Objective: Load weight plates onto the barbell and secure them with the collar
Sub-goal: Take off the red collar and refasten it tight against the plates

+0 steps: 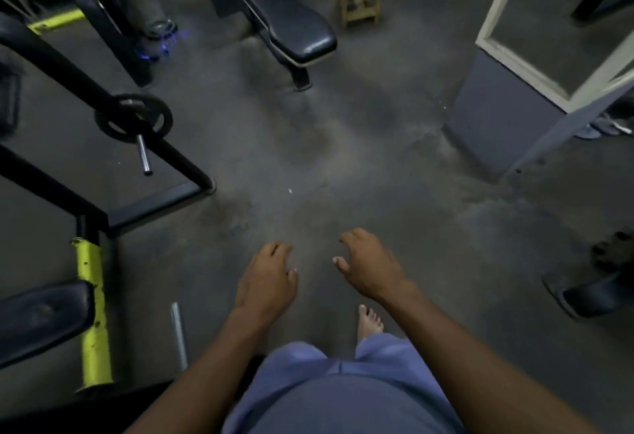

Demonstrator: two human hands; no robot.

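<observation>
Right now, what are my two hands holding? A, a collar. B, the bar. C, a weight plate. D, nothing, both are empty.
D: the left hand and right hand hang open and empty over the bare floor, while the only plate clearly seen sits on a peg of the rack off to the left.

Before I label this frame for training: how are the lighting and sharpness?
Head view: dim overall, floor unevenly lit; wide-angle bending at the edges; the bench and far background are soft; both empty hands, left hand and right hand, are fairly sharp.
</observation>
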